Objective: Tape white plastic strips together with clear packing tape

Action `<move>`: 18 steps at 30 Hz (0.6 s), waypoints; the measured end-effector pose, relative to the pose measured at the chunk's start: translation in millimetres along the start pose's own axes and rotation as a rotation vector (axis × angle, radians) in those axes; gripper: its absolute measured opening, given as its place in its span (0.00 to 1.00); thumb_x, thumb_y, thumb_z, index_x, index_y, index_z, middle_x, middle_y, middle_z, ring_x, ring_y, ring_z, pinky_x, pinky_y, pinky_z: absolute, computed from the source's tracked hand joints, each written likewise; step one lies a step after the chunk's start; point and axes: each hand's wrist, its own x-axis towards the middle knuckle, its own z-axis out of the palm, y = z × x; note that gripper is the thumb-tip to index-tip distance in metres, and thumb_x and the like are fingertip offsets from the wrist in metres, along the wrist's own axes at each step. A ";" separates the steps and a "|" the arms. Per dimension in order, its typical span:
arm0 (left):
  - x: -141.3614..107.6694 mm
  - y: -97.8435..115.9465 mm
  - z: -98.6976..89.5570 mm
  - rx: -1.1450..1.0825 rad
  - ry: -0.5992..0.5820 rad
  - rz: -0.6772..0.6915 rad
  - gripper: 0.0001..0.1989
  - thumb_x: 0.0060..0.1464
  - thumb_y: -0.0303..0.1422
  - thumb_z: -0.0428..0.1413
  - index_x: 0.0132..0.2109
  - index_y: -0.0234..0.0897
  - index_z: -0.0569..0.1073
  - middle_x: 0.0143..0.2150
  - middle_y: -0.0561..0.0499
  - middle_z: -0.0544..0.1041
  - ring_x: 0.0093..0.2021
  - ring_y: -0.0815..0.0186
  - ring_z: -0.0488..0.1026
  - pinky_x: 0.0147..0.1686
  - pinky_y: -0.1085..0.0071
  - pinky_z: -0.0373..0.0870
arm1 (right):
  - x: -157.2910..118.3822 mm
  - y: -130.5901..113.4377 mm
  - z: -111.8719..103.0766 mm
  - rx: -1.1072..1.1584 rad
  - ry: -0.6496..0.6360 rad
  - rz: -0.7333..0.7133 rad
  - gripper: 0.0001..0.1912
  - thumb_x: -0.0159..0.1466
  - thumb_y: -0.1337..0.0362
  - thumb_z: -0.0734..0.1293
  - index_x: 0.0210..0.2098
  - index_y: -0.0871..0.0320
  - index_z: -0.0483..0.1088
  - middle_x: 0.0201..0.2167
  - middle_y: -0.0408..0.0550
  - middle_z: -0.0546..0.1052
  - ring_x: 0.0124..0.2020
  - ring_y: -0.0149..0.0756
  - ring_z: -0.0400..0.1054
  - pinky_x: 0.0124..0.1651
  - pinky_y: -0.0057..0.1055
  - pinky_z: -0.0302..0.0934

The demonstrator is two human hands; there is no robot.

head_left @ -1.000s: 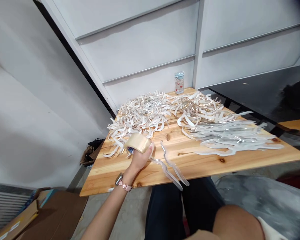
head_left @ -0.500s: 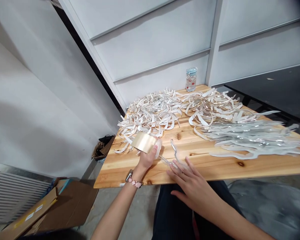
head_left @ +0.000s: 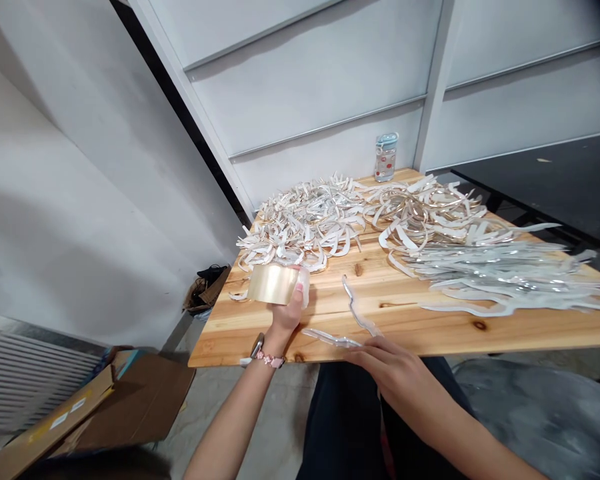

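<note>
My left hand [head_left: 289, 313], wearing a watch and a pink bracelet, is closed around a wide roll of gold-toned tape [head_left: 273, 284] held over the table. My right hand [head_left: 395, 367] is at the table's front edge, its fingers together on the near end of a wavy clear-and-silver strip [head_left: 356, 312]. A second such strip [head_left: 327, 338] runs left from the same fingertips and lies along the table edge. Whether the two strips are joined under the fingers is hidden.
On the wooden table [head_left: 260, 333] lie a tangled heap of white and silver strips [head_left: 305, 223], a gold-toned heap [head_left: 420, 207] and a bundle of straighter silver strips [head_left: 500, 267]. A bottle [head_left: 385, 158] stands at the back. Cardboard [head_left: 140, 393] lies at lower left.
My left hand has shifted slightly left with the tape roll. My right hand's spread fingers have come together on the strips and drawn back towards the table edge.
</note>
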 end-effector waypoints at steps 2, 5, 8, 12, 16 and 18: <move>0.0 0.1 -0.2 0.014 0.004 -0.003 0.23 0.58 0.54 0.53 0.47 0.40 0.73 0.46 0.39 0.77 0.50 0.52 0.75 0.60 0.50 0.67 | -1.1 5.3 -12.0 0.056 0.119 0.040 0.20 0.67 0.79 0.57 0.42 0.55 0.76 0.38 0.47 0.83 0.41 0.37 0.78 0.43 0.30 0.72; -0.3 -1.6 -0.3 0.028 0.008 -0.008 0.25 0.56 0.55 0.53 0.47 0.40 0.73 0.47 0.39 0.77 0.51 0.51 0.75 0.60 0.50 0.67 | 1.2 28.5 -31.5 0.069 0.263 0.224 0.11 0.68 0.69 0.63 0.39 0.53 0.77 0.37 0.46 0.84 0.39 0.37 0.79 0.43 0.29 0.72; -0.8 -4.5 0.5 0.031 0.025 -0.023 0.26 0.56 0.56 0.53 0.47 0.40 0.73 0.48 0.38 0.77 0.52 0.50 0.74 0.61 0.49 0.66 | 7.3 59.0 -42.5 0.002 0.186 0.479 0.07 0.64 0.62 0.67 0.37 0.53 0.78 0.34 0.46 0.84 0.34 0.41 0.79 0.37 0.33 0.71; -0.9 -6.6 1.3 0.030 0.020 -0.047 0.27 0.55 0.58 0.53 0.47 0.39 0.73 0.49 0.36 0.77 0.53 0.48 0.74 0.62 0.46 0.64 | 10.2 81.0 -38.0 -0.027 0.055 0.616 0.09 0.64 0.60 0.65 0.39 0.53 0.78 0.34 0.47 0.84 0.36 0.44 0.79 0.38 0.36 0.69; -0.4 -3.9 1.6 0.026 -0.020 -0.043 0.29 0.54 0.59 0.53 0.48 0.39 0.73 0.50 0.36 0.77 0.56 0.48 0.73 0.63 0.49 0.64 | 6.3 80.7 -29.6 -0.044 0.077 0.614 0.12 0.64 0.59 0.64 0.41 0.54 0.78 0.34 0.48 0.84 0.35 0.44 0.78 0.40 0.37 0.69; -0.5 -1.9 2.1 0.028 -0.029 -0.045 0.29 0.55 0.59 0.53 0.49 0.39 0.73 0.50 0.36 0.77 0.56 0.48 0.73 0.64 0.50 0.63 | 5.4 80.7 -27.4 -0.050 0.076 0.581 0.12 0.64 0.59 0.64 0.40 0.54 0.79 0.34 0.49 0.83 0.35 0.44 0.78 0.41 0.37 0.69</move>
